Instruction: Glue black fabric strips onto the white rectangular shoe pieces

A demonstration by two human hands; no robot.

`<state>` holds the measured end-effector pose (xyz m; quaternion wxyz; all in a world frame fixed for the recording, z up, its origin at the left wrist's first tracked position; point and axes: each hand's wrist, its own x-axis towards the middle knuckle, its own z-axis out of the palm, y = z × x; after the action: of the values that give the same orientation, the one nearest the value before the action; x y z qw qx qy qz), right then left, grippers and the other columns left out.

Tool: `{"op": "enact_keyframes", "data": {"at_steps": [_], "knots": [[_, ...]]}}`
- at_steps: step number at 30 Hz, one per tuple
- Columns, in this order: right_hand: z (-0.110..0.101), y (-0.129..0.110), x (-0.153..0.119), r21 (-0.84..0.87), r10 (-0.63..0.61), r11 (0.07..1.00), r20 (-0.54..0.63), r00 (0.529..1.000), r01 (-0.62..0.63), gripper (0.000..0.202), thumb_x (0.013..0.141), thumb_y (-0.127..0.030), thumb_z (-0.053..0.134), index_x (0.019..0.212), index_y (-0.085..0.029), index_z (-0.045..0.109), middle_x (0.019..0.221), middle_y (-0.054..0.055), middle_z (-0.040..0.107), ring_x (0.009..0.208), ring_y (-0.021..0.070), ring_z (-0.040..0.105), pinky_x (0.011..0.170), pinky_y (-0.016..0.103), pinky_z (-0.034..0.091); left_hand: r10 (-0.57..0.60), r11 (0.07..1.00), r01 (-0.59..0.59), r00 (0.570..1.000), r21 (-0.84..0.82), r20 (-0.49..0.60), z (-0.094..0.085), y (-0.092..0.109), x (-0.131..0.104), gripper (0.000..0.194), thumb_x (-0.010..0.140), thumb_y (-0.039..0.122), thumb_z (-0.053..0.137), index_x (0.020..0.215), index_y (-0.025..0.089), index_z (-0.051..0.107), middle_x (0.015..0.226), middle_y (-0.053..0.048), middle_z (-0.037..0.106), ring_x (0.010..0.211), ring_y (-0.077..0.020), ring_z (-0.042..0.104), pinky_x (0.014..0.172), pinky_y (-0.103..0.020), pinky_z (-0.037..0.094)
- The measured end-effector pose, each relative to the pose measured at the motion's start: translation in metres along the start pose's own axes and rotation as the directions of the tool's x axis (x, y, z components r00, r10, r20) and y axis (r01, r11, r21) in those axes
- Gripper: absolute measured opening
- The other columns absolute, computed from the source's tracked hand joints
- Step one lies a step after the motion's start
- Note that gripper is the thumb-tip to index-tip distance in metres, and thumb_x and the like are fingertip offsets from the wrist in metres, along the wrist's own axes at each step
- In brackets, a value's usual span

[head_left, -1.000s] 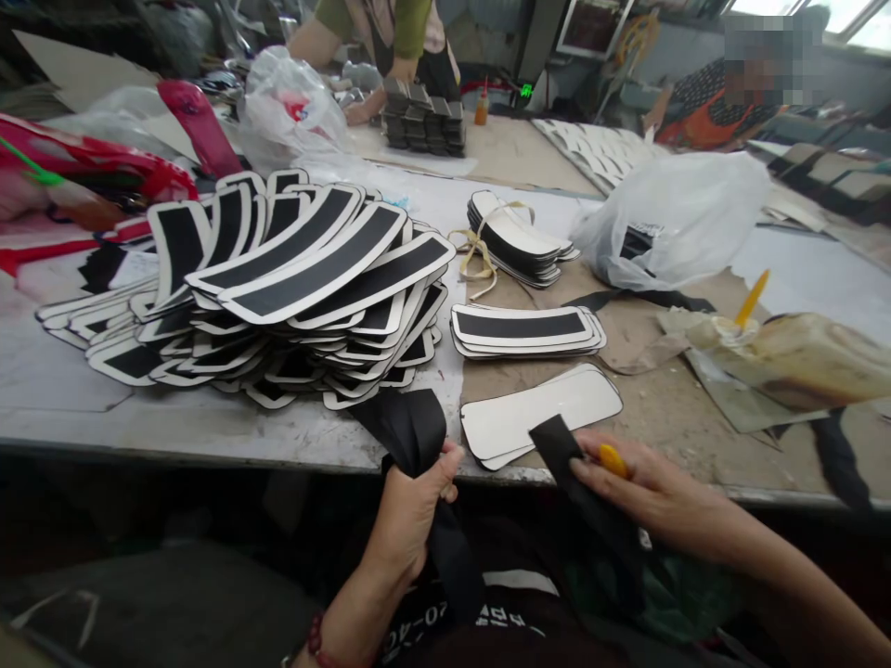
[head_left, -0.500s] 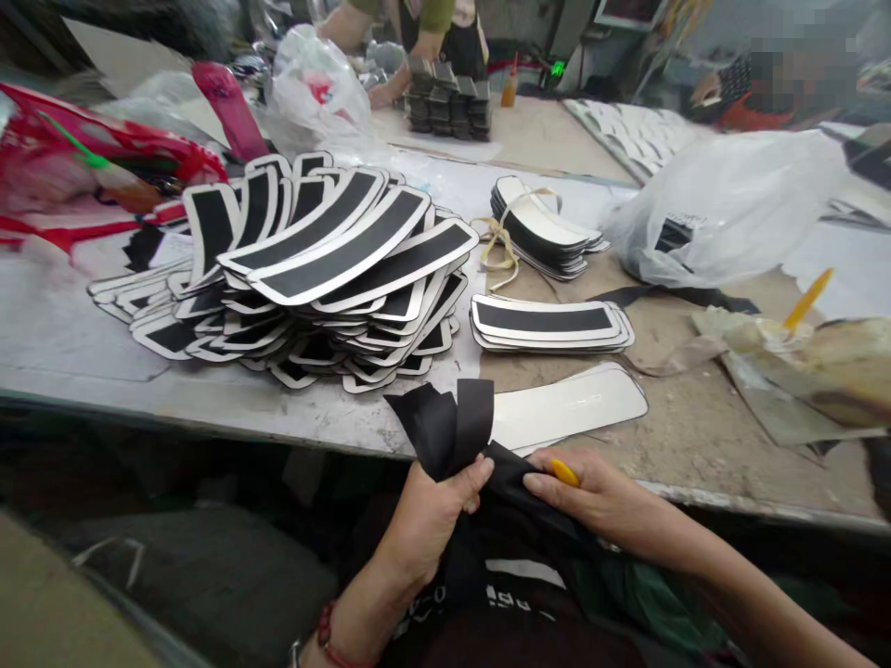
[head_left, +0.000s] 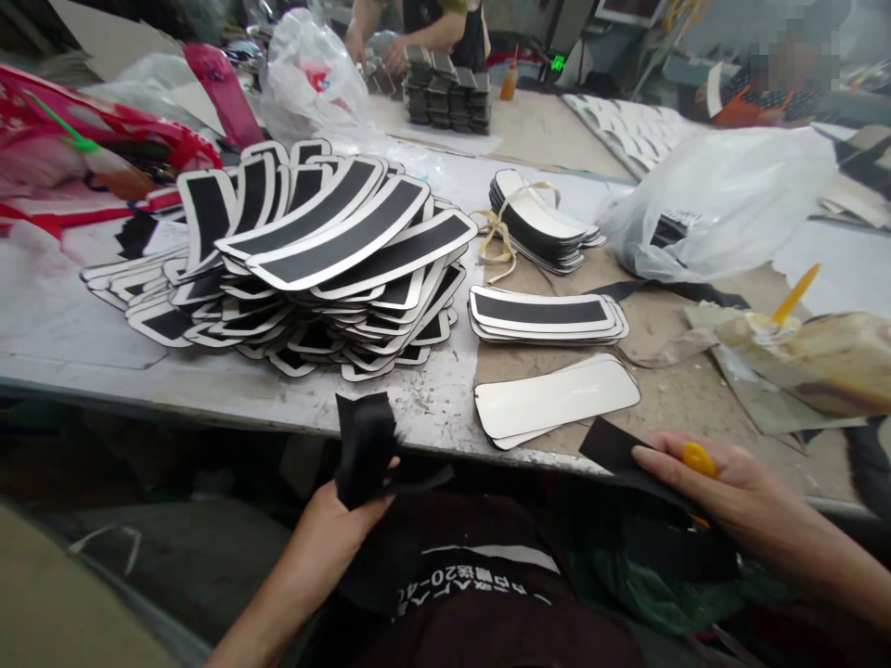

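Note:
Black strips (head_left: 363, 436) are bunched in my left hand (head_left: 348, 510), which is closed on them just off the table's front edge. My right hand (head_left: 716, 478) pinches one black strip (head_left: 616, 447) and also has a yellow-handled tool (head_left: 699, 459) in its grasp. Between the hands, on the table, lie plain white curved pieces (head_left: 557, 401). Behind them sits a small stack of white pieces with black centres (head_left: 543, 311). A large heap of similar pieces (head_left: 341, 223) spreads over the table to the left.
A tied bundle (head_left: 539, 218) stands behind the small stack. A white plastic bag (head_left: 724, 204) and a glue-stained container with a yellow stick (head_left: 797, 292) are at the right. Red plastic (head_left: 104, 121) lies far left. Another person's hands (head_left: 380, 56) are near grey stacks (head_left: 449, 90).
My hands have moved apart, left hand to the left and right hand to the right. The strip in my right hand is now separate from the bunch in my left hand.

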<state>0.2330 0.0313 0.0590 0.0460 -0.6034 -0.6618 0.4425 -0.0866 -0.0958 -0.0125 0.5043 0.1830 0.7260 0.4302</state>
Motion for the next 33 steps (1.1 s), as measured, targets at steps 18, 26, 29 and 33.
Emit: {"op": "enact_keyframes", "data": {"at_steps": [18,26,29,33], "knots": [[0.025,-0.049,0.088,-0.270,-0.281,0.871,0.411,0.867,0.410,0.033,0.085,-0.044,0.041,0.068,-0.018,0.053,0.058,-0.004,0.045,0.056,0.0106,0.041,0.053,0.023,0.031,-0.234,0.700,0.335,0.942,-0.630,0.240,0.079,0.022,0.023,0.041,0.067,0.050,0.068,0.067,0.009,0.061,0.040,0.009,0.028,0.039,-0.0034,0.023,0.038,-0.017,0.024],[0.035,-0.061,0.110,-0.349,-0.216,0.847,0.466,0.858,0.402,0.029,0.084,-0.041,0.044,0.066,-0.019,0.053,0.058,-0.002,0.049,0.055,0.0111,0.041,0.052,0.023,0.028,-0.085,0.875,0.185,0.968,-0.447,0.234,0.097,0.029,0.032,0.026,0.061,0.031,0.076,0.071,0.012,0.061,0.046,0.005,0.045,0.044,-0.0070,0.038,0.047,-0.021,0.034],[0.037,-0.064,0.113,-0.402,-0.200,0.821,0.462,0.864,0.405,0.029,0.084,-0.040,0.044,0.068,-0.019,0.056,0.059,0.000,0.053,0.055,0.0121,0.043,0.052,0.023,0.028,-0.053,0.936,0.120,0.977,-0.330,0.206,0.099,0.029,0.036,0.024,0.062,0.031,0.073,0.070,0.012,0.061,0.046,0.004,0.048,0.045,-0.0085,0.042,0.048,-0.022,0.034],[0.039,-0.065,0.115,-0.490,-0.198,0.763,0.444,0.874,0.422,0.027,0.084,-0.038,0.045,0.071,-0.021,0.060,0.061,0.001,0.057,0.055,0.0130,0.046,0.053,0.023,0.028,-0.016,0.973,0.053,0.986,-0.223,0.166,0.105,0.031,0.040,0.021,0.061,0.029,0.072,0.066,0.013,0.059,0.050,0.004,0.049,0.046,-0.0090,0.042,0.047,-0.022,0.034]]}}
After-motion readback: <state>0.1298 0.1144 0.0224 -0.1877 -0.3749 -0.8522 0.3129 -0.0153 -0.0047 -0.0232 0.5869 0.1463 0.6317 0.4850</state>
